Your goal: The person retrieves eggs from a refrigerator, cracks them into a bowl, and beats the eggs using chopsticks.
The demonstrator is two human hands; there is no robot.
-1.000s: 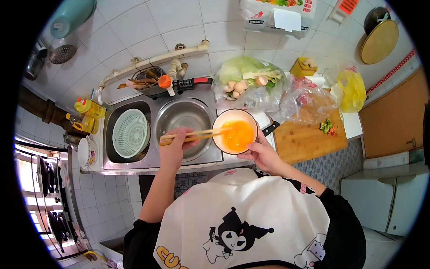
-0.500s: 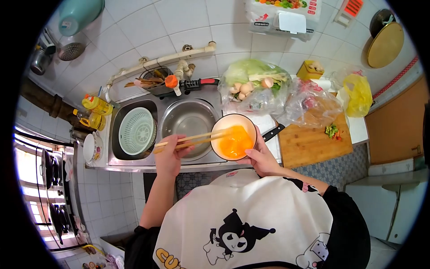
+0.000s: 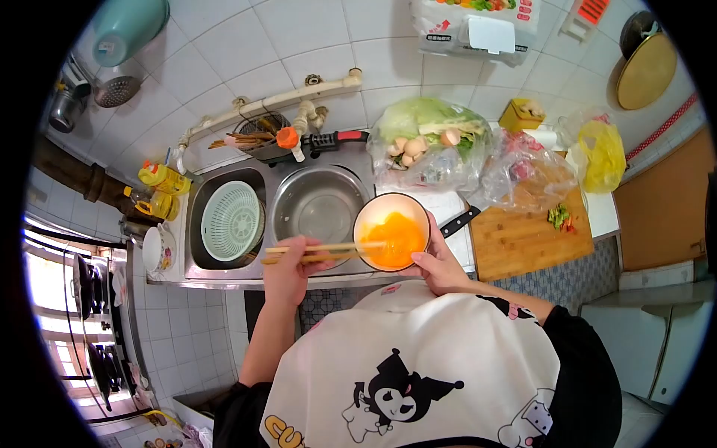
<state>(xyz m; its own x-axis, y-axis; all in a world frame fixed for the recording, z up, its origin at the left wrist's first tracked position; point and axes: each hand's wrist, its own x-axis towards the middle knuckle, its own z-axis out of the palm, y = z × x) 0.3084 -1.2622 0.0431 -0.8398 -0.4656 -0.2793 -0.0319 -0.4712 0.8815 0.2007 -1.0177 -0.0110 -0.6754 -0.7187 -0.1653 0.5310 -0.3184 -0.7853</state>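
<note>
My left hand (image 3: 290, 270) is closed around a pair of wooden chopsticks (image 3: 321, 248), whose blurred tips reach into a bowl. Held in my right hand (image 3: 441, 265), the bowl (image 3: 361, 216) is pale inside with a dark rim, tilted toward me above the counter edge. Bright orange-yellow beaten egg (image 3: 396, 237) covers its bottom. My right thumb lies at the rim; the other fingers are mostly hidden behind the bowl. Just past the right hand lies a black-handled knife (image 3: 459, 222).
A steel sink (image 3: 317, 209) with a pale strainer basket (image 3: 230, 220) lies to the left. On the right, a wooden cutting board (image 3: 515, 243) bears chopped vegetables (image 3: 559, 217). Behind the bowl sits a plastic bag (image 3: 441, 168) with greens and eggshells (image 3: 411, 149).
The left hand and chopsticks have moved slightly down and right, with the tips lower in the bowl. The egg's surface looks different. The bowl stays nearly in place.
</note>
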